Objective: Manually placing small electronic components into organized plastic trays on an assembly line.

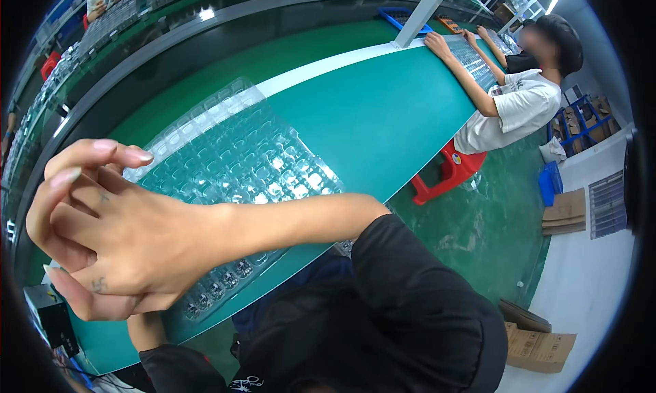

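My right hand (130, 239) reaches across to the left, close to the camera, its back toward me. Its fingers are bent and bunched at the far left; whatever lies inside them is hidden. Behind it, my left forearm (146, 333) rises from the lower left, and my left hand is mostly covered by the right one. Beneath my right arm lies a clear plastic blister tray (273, 162) with rows of moulded pockets. Small metallic parts (222, 287) sit in the pockets along its near edge.
A green-topped table (362, 106) curves away to the right, with a white post (424, 14) at its far edge. A co-worker (526, 92) sits there on a red stool (451, 171), hands at another clear tray (471, 61). Cardboard boxes (540, 348) stand by the wall.
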### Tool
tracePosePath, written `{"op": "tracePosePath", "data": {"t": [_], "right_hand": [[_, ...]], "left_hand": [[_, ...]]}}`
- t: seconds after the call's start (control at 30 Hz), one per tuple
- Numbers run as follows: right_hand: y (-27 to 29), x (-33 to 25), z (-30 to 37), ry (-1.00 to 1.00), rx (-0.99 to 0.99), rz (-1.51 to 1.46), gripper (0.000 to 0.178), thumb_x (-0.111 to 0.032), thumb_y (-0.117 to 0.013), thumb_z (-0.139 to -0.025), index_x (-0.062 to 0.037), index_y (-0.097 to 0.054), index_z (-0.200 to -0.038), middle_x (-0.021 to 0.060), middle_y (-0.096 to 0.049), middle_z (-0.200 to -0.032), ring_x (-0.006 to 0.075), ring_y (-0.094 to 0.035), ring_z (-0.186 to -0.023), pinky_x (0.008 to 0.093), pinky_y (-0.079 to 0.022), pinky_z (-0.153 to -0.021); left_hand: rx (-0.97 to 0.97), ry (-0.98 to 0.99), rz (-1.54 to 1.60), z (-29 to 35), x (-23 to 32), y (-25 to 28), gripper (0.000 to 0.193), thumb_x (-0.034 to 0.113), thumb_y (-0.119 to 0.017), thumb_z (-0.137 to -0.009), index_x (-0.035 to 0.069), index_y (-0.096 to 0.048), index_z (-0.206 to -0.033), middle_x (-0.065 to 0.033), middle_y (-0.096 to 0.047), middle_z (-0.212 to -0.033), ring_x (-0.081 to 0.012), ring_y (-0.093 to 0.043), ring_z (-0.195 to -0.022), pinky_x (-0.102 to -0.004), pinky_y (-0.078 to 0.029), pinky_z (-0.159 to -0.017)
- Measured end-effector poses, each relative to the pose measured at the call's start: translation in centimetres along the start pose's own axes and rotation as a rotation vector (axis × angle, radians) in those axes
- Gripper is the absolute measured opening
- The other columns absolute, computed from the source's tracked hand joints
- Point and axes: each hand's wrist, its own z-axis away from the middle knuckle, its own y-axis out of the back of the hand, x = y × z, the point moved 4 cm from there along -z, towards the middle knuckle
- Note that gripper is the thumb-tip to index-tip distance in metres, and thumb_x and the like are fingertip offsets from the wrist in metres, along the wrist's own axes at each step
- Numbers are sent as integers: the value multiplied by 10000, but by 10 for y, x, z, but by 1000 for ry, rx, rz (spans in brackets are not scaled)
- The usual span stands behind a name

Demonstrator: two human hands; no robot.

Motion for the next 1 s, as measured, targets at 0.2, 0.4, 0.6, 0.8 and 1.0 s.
{"op": "tracePosePath", "data": {"t": [0.2,0.4,0.6,0.8,1.0], "right_hand": [[3,-6,-3,-21,3,26,315,-231,-703,-593,26,-620,-754,237,-449,-975,415,-456,-962,526,-399,-839],[29,13,0,-177,-161,-271,531,-370,-775,-664,-33,-676,-1062,258,-494,-1084,447,-479,-1041,511,-414,-908],[58,-28,34,-296,-443,-1008,682,-443,-768,-785,-77,-565,-1323,221,-573,-1244,419,-415,-1321,504,-355,-1083],[82,-81,54,-434,-772,-1258,670,-480,-513,-977,-13,-404,-1445,293,-335,-1497,386,-296,-1415,492,-126,-1197],[75,-120,69,-411,-1221,-1568,958,-582,-516,-947,-58,1,-1560,225,199,-1588,369,139,-1485,484,-71,-1198]], "left_hand": [[99,200,-287,-9,6,-27,673,492,-277,-929,-3,-426,-1359,-340,-511,-1254,-417,-609,-934,-462,-545,-777],[177,400,-559,-6,-1,-31,701,530,-264,-946,8,-415,-1389,-310,-487,-1314,-427,-597,-1043,-484,-531,-829],[-501,573,-112,32,-4,-21,720,562,-328,-922,45,-358,-1422,-311,-419,-1301,-448,-480,-1166,-464,-462,-892],[-1019,926,159,98,48,-50,769,475,-522,-918,121,-184,-1510,-192,-190,-1501,-385,-253,-1360,-413,-284,-1074],[-1615,1190,381,181,96,-47,1273,529,-747,-793,117,206,-1529,-284,166,-1575,-438,-35,-1474,-484,-202,-1169]]}}
